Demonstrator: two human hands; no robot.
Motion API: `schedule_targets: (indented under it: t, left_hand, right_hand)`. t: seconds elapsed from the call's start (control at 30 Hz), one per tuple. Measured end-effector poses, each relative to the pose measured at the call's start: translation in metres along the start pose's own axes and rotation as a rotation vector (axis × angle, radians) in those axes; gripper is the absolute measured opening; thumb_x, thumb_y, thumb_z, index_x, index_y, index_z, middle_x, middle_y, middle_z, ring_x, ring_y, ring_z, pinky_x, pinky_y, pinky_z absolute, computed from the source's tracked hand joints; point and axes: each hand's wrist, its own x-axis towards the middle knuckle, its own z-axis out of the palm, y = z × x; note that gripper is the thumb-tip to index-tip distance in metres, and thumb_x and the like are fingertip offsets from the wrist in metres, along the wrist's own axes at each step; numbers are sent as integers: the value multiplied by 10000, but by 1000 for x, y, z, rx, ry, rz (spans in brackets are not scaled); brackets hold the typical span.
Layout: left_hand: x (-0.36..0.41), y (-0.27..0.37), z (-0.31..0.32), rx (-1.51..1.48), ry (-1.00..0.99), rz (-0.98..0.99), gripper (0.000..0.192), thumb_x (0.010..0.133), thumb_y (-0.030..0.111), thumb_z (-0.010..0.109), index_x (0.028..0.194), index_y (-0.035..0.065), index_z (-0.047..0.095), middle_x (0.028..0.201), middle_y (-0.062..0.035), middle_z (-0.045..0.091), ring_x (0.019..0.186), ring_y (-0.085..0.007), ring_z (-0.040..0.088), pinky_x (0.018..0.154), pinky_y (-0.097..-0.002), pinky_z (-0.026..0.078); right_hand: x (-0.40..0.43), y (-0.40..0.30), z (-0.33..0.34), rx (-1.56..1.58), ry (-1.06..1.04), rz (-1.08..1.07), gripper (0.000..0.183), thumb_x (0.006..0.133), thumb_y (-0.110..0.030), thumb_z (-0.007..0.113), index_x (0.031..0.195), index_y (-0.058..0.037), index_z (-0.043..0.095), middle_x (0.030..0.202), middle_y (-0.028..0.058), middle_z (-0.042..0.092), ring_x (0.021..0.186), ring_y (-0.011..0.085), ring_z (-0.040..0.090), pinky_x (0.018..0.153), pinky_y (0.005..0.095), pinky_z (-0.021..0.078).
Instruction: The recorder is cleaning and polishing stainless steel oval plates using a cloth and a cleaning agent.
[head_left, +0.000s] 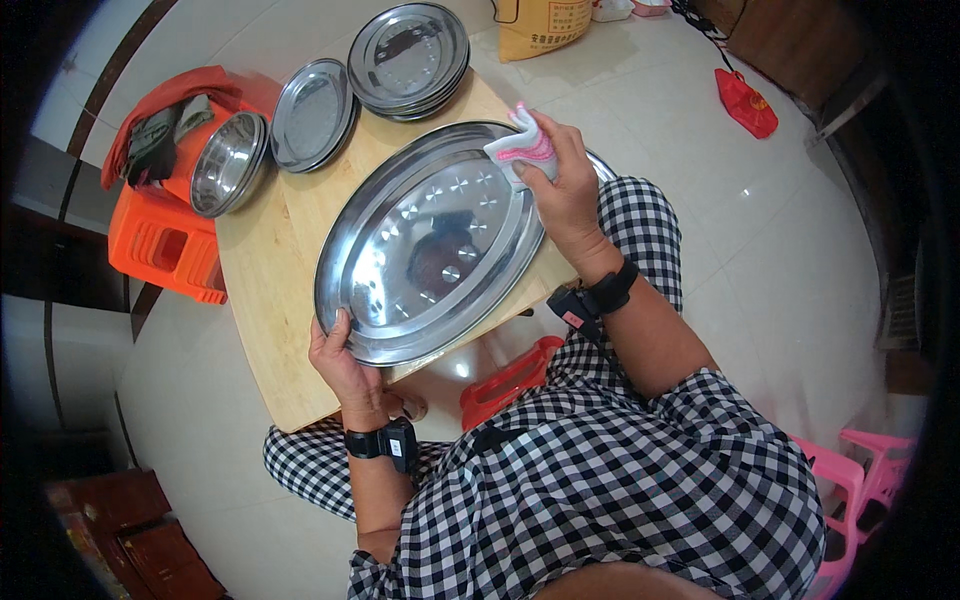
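Observation:
A large oval stainless steel tray (420, 247) lies in front of me over the wooden table (262, 300), its shiny surface reflecting light. My left hand (343, 365) grips the tray's near-left rim, thumb on top and fingers hidden underneath. In my right hand (562, 176) is a folded white and pink cloth (529, 146), bunched between thumb and fingers at the tray's far-right end. The cloth overlaps the tray's rim there; whether it presses on the metal I cannot tell.
Beyond the tray stand stacked round steel plates (409, 56), oval steel plates (311, 112) and nested steel bowls (229, 165). Orange plastic stools (161, 244) with dark cloths (154, 146) on top adjoin the table's left. A red plastic stool (506, 379) is below; a yellow sack (544, 30) stands beyond.

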Motion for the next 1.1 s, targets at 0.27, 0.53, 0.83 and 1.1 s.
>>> schedule_targets:
  t: [0.27,0.53,0.83,1.1]
  left_hand:
    - [-5,1,6,2,-24,3,274,938,-12,570,1205,-71,600,1075,-119,682,937,-185,659,868,-304,527]
    - [-2,-2,4,-24,-11,-25,279,949,-9,555,1218,-73,593,1096,-132,683,948,-191,663,878,-313,527]
    - [3,-9,-2,-25,3,-38,271,955,2,548,1210,-79,593,1097,-141,682,954,-195,661,875,-308,527]
    - [4,-9,0,16,19,-50,276,943,8,552,1201,-80,596,1095,-142,682,948,-195,662,872,-305,528]
  right_hand:
    - [-8,-16,13,-390,-162,-357,430,750,-63,665,1179,-74,630,1130,84,620,1047,276,582,853,399,423]
    - [-13,-26,9,-322,-115,-379,345,727,-62,677,1071,-81,666,1029,56,624,996,260,585,815,385,414]
    - [-20,-35,12,-265,-117,-423,250,711,-67,718,959,-96,696,936,44,633,939,262,600,794,393,433]
    - [-29,-12,12,-81,-279,-14,246,752,-47,697,998,-69,691,966,103,663,893,327,634,785,390,499]
